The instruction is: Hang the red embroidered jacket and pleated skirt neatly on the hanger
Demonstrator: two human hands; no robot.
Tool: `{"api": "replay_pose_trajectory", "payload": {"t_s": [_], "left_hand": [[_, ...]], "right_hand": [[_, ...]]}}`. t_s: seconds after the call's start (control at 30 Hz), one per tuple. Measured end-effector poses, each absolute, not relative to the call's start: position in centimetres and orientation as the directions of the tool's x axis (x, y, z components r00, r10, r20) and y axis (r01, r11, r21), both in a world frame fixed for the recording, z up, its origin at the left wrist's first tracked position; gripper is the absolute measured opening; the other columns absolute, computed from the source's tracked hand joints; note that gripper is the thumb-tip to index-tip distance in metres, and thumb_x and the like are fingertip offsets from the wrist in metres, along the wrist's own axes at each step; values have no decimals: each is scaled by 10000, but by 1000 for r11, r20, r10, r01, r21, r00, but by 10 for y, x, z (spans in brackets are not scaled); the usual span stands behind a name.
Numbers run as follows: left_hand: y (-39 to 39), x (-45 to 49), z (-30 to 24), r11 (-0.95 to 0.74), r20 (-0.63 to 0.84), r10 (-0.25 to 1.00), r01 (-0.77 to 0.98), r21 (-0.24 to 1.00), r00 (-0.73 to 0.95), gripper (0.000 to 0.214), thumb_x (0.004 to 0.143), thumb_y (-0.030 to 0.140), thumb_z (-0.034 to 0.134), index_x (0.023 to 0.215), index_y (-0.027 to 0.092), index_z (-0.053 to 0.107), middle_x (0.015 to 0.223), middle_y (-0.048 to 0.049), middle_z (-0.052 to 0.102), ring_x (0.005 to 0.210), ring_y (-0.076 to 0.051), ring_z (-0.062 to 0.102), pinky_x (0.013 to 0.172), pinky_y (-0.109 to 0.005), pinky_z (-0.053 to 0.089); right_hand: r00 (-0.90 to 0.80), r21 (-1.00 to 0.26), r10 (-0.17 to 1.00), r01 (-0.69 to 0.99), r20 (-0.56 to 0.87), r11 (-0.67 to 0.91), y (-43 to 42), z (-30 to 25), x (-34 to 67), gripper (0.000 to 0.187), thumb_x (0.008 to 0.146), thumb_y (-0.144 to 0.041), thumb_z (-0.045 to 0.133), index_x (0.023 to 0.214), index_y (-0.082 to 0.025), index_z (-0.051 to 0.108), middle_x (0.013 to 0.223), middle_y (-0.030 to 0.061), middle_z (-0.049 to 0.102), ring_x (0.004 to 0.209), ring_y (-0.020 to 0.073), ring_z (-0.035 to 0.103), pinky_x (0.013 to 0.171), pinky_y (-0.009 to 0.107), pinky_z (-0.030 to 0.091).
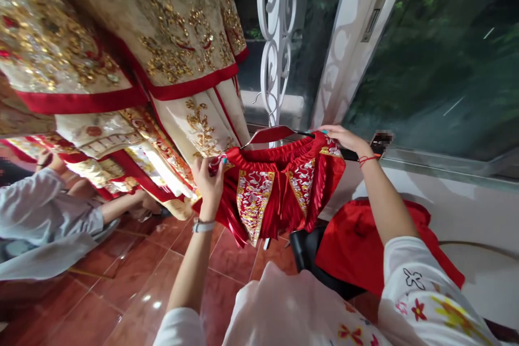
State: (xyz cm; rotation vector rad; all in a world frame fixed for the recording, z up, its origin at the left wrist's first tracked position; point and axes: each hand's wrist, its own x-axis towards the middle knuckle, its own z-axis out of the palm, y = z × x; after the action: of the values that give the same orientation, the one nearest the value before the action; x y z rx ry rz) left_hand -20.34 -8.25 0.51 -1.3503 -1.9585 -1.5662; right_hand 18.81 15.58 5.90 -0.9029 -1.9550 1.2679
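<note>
left hand, right hand gripping red skirt, hanger

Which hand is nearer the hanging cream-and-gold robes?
Left. The left hand pinches the red skirt beside the cream-and-gold robes; the right hand is at the skirt's other end, by the window.

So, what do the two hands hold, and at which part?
Both hold the red pleated skirt by its waistband: the left hand pinches the left end, the right hand grips the right end.
</note>
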Motion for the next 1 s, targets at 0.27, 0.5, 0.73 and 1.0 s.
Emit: {"api": "replay_pose_trajectory", "payload": {"t_s": [0.27, 0.5, 0.73, 1.0], "left_hand": [[-78, -245, 20, -204, 533, 809, 732, 651, -249, 410, 818, 538, 644, 1057, 205, 650, 1008, -84, 667, 1040, -272, 603, 951, -407, 504], [-73, -224, 19, -125, 545, 772, 764, 633, -325, 310, 869, 475, 602, 954, 178, 626, 859, -54, 629, 819, -227, 584, 790, -351, 499], [-120, -98, -65, -262, 747, 536, 763, 591, -394, 179, 859, 211, 533, 1032, 210, 581, 988, -90, 582, 1009, -260, 572, 951, -447, 472], [-101, -41, -135, -199, 320, 831, 294, 935, -455, 633, 823, 239, 582, 1412, 187, 357, 1459, -187, 447, 1354, -297, 464, 1155, -506, 355]], "right_hand": [[-570, -831, 746, 185, 344, 525, 125, 32, 186, 526, 747, -486, 772, 1188, -211, 696, 1234, 110, 714, 1140, 272, 655, 1034, 439, 501], [-515, -737, 763, 322, 390, 594, 98, 28, 181, 415, 829, -425, 687, 1185, -212, 658, 1181, 95, 710, 1092, 278, 657, 1043, 479, 489], [52, -792, 833, 348, 551, 502, -16, -39, 109, 209, 946, -354, 472, 1054, -220, 590, 1041, 111, 667, 920, 239, 661, 875, 423, 550], [-340, -980, 923, -143, 177, 135, -28, -85, 23, 430, 809, -513, 649, 1047, -271, 385, 723, -56, 615, 665, 171, 662, 688, 329, 576]]}}
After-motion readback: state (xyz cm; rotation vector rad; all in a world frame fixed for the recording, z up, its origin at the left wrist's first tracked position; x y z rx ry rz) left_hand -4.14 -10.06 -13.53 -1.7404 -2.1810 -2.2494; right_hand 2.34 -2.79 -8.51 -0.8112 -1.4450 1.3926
